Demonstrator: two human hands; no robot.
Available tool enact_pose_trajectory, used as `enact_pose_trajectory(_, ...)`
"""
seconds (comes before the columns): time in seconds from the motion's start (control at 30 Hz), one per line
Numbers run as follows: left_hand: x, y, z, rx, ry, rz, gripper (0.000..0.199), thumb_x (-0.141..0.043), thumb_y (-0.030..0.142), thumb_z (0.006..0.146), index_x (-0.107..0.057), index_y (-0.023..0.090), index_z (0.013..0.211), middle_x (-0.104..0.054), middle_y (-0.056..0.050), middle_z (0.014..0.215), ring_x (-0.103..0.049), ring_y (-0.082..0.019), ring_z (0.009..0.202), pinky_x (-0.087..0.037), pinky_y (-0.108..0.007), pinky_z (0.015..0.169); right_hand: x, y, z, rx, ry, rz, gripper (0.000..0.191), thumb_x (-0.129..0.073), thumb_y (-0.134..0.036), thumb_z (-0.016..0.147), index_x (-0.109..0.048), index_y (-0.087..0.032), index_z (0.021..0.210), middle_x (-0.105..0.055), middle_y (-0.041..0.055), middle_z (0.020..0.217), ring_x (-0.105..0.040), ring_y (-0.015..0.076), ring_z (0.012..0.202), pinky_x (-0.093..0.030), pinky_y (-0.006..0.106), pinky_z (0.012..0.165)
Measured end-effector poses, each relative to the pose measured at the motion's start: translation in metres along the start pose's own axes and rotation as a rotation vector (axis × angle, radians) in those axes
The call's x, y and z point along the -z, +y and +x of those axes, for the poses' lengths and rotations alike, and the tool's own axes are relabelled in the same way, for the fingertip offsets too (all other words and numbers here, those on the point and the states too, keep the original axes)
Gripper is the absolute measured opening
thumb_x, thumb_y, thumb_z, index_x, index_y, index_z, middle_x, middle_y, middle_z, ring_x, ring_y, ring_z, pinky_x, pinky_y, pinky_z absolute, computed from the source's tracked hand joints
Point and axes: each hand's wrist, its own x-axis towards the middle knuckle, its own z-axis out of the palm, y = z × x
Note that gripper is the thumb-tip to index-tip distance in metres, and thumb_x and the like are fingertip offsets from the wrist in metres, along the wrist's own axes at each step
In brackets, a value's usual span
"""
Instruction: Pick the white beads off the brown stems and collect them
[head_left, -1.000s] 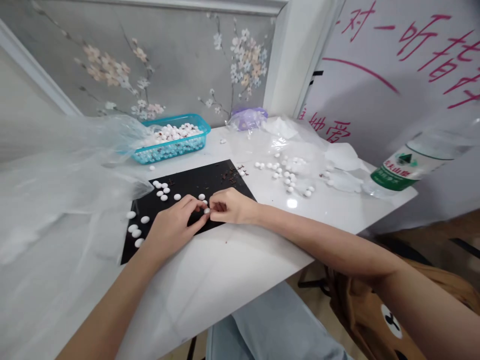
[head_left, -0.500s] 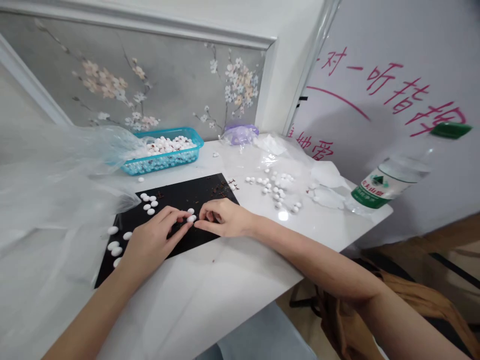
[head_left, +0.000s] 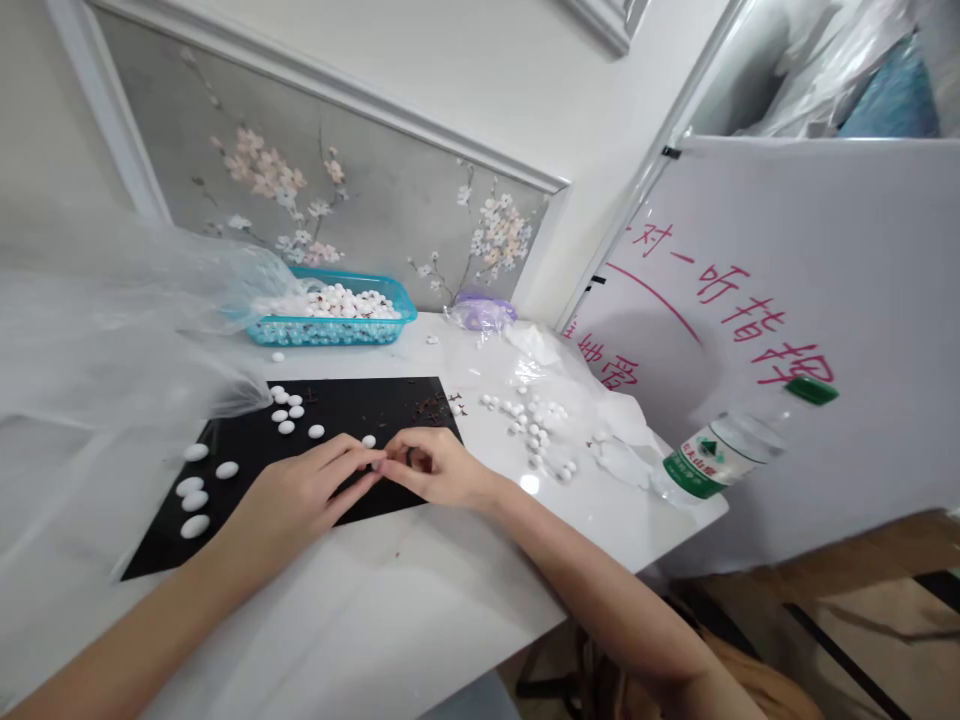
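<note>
A person's left hand (head_left: 296, 495) and right hand (head_left: 435, 470) meet over a black mat (head_left: 360, 405) on a white bench (head_left: 360, 620), the fingertips (head_left: 379, 463) of both hands touching. The left hand's fingers lie almost straight and the right hand's curl inward in a loose pinch around something small; whether it is a white piece or a dark fleck cannot be told.

One white oval piece (head_left: 368, 440) sits just beyond the fingers. Further left of the fingers on the mat lie more white oval pieces (head_left: 195, 526), with dark flecks (head_left: 427, 406) beyond and to the right.

Beyond the fingers, a teal plastic basket (head_left: 334, 333) holds a heap of white pieces (head_left: 330, 302). To the right, more white pieces (head_left: 534, 430) lie on a transparent plastic sheet (head_left: 592, 400). A plastic bag (head_left: 112, 340) billows at far left.

Right of the fingers, a water bottle (head_left: 720, 458) lies tilted, its green-and-white label (head_left: 697, 462) too small to read with certainty. Pink handwriting on a white board (head_left: 825, 250) behind it reads "对一听指挥".
</note>
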Motion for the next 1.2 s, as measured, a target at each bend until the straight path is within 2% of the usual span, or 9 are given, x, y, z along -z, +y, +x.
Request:
enact_pose_trajectory(0.17, 0.002, -0.004, -0.002, -0.004, -0.006, 0.065, 0.028, -0.043, 0.037, 0.089, -0.058, 0.020, 0.106, -0.062, -0.003, 0.094, -0.059, -0.011, 0.062, -0.045, -0.023, 0.059, 0.032, -0.002, -0.002, -0.062, 0.169, -0.322, 0.015, -0.053, -0.031, 0.078, -0.056, -0.017, 0.074, -0.051, -0.0018, 0.063, -0.043, 0.0073, 0.055, -0.035, 0.019, 0.054)
enact_pose_trajectory(0.27, 0.004, -0.006, -0.002, -0.005, -0.041, 0.094, 0.029, -0.041, 0.037, 0.090, -0.058, 0.020, 0.105, -0.063, -0.003, 0.096, -0.060, -0.012, 0.064, -0.044, -0.024, 0.059, 0.072, 0.006, -0.010, -0.400, 0.335, -0.529, 0.015, -0.053, -0.030, 0.076, -0.057, -0.017, 0.072, -0.055, 0.0007, 0.063, -0.048, 0.0105, 0.057, -0.038, 0.022, 0.056)
enact_pose_trajectory(0.33, 0.006, -0.006, -0.001, -0.002, -0.057, 0.095, 0.030, -0.040, 0.038, 0.090, -0.059, 0.019, 0.104, -0.063, -0.004, 0.096, -0.061, -0.013, 0.066, -0.044, -0.025, 0.058, 0.095, 0.016, -0.017, -0.640, 0.283, -0.646, 0.013, -0.056, -0.028, 0.072, -0.060, -0.016, 0.072, -0.060, 0.0048, 0.070, -0.052, 0.0127, 0.060, -0.038, 0.023, 0.054)
enact_pose_trajectory(0.43, 0.006, -0.006, 0.000, 0.007, -0.075, 0.076, 0.031, -0.039, 0.037, 0.090, -0.061, 0.020, 0.104, -0.063, -0.004, 0.095, -0.061, -0.014, 0.068, -0.043, -0.025, 0.058, 0.109, 0.033, -0.025, -0.755, 0.219, -0.681, 0.011, -0.060, -0.019, 0.066, -0.064, -0.013, 0.074, -0.063, 0.0094, 0.076, -0.054, 0.0140, 0.058, -0.038, 0.023, 0.050)
enact_pose_trajectory(0.7, 0.008, -0.008, 0.000, 0.031, -0.105, 0.095, 0.033, -0.035, 0.037, 0.091, -0.060, 0.020, 0.106, -0.063, -0.004, 0.096, -0.061, -0.013, 0.068, -0.043, -0.025, 0.060, 0.098, 0.045, -0.025, -0.741, 0.180, -0.776, 0.037, -0.060, -0.012, 0.066, -0.064, -0.013, 0.103, -0.065, 0.0111, 0.089, -0.060, 0.0181, 0.071, -0.042, 0.025, 0.059)
enact_pose_trajectory(0.83, 0.008, -0.010, 0.000, 0.054, -0.100, 0.074, 0.032, -0.038, 0.036, 0.090, -0.060, 0.020, 0.106, -0.063, -0.004, 0.097, -0.061, -0.013, 0.068, -0.042, -0.024, 0.058, 0.077, 0.035, -0.013, -0.539, 0.193, -0.786, 0.043, -0.052, -0.025, 0.081, -0.053, -0.022, 0.124, -0.057, 0.0093, 0.115, -0.059, 0.0184, 0.087, -0.044, 0.028, 0.073)
enact_pose_trajectory(0.9, 0.007, -0.011, 0.000, 0.052, -0.112, 0.072, 0.032, -0.038, 0.037, 0.089, -0.060, 0.021, 0.106, -0.063, -0.004, 0.097, -0.061, -0.014, 0.068, -0.042, -0.024, 0.058, 0.064, 0.033, -0.004, -0.311, 0.189, -0.792, 0.036, -0.045, -0.028, 0.087, -0.055, -0.024, 0.121, -0.056, 0.0066, 0.117, -0.055, 0.0187, 0.096, -0.044, 0.029, 0.078)
enact_pose_trajectory(0.97, 0.007, -0.011, 0.001, 0.051, -0.124, 0.072, 0.032, -0.037, 0.037, 0.089, -0.061, 0.022, 0.105, -0.064, -0.004, 0.097, -0.061, -0.014, 0.068, -0.043, -0.024, 0.058, 0.053, 0.036, 0.005, -0.214, 0.118, -0.814, 0.031, -0.042, -0.023, 0.088, -0.062, -0.023, 0.111, -0.060, 0.0055, 0.114, -0.051, 0.0201, 0.101, -0.044, 0.029, 0.079)
enact_pose_trajectory(1.2, 0.009, -0.012, 0.002, 0.071, -0.114, 0.068, 0.029, -0.038, 0.038, 0.088, -0.061, 0.023, 0.100, -0.064, -0.002, 0.095, -0.061, -0.013, 0.066, -0.041, -0.024, 0.055, 0.060, 0.050, 0.005, -0.325, 0.101, -0.822, 0.028, -0.042, -0.012, 0.084, -0.066, -0.019, 0.097, -0.065, 0.0054, 0.102, -0.051, 0.0194, 0.100, -0.042, 0.029, 0.082)
